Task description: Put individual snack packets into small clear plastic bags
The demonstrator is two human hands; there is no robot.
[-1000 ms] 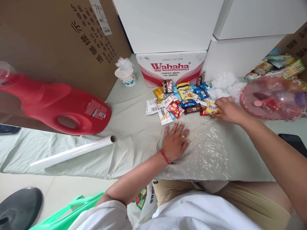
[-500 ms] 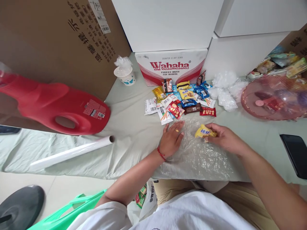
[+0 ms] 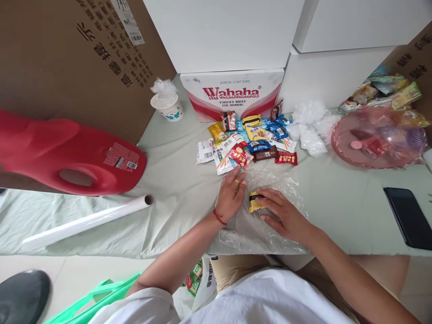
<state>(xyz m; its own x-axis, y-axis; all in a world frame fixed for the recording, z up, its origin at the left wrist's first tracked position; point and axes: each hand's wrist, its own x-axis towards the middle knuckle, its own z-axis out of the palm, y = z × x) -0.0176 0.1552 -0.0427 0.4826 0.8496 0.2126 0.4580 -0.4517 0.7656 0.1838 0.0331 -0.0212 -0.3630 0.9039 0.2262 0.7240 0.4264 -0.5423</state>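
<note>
A yellow snack packet [image 3: 255, 203] with a dark band lies on a sheet of clear plastic film [image 3: 266, 229]. My right hand [image 3: 285, 211] rests against its right side, fingers stretched out and partly covering it. To the left, my left hand [image 3: 231, 195] lies open on the film's left edge, a ring on one finger and a red cord at the wrist. Its fingertips reach the near side of a pile of wrapped snacks. In that pile are a red packet [image 3: 240, 155], a brown packet [image 3: 265, 154] and several blue and yellow ones.
Behind the snacks stands a Wahaba-style water carton [image 3: 232, 94]. Left are a paper cup [image 3: 168, 107], a red jug [image 3: 70, 155] and a film roll [image 3: 87, 221]. Crumpled plastic [image 3: 310, 128], a pink tray [image 3: 378, 159] and a phone [image 3: 409, 217] are on the right.
My right hand has moved left with the yellow packet, set it on the film and loosened its fingers. The packet now shows its banded side. My left hand stays on the film.
</note>
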